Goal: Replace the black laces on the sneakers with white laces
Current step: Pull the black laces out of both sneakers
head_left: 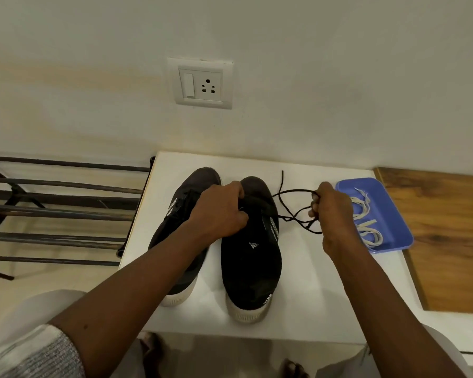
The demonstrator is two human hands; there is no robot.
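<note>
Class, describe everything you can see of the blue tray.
The blue tray is a shallow rectangle with rounded corners and a low raised rim, and looks like plastic. It lies flat at the right edge of the white table, its right corner reaching over the wooden surface. Loose white laces lie inside it. The right hand, holding a black lace, covers part of its left rim; whether they touch cannot be told.

Grey knit L sleeve [33,353], bare forearms [137,290], pale trousers [25,309]
</note>
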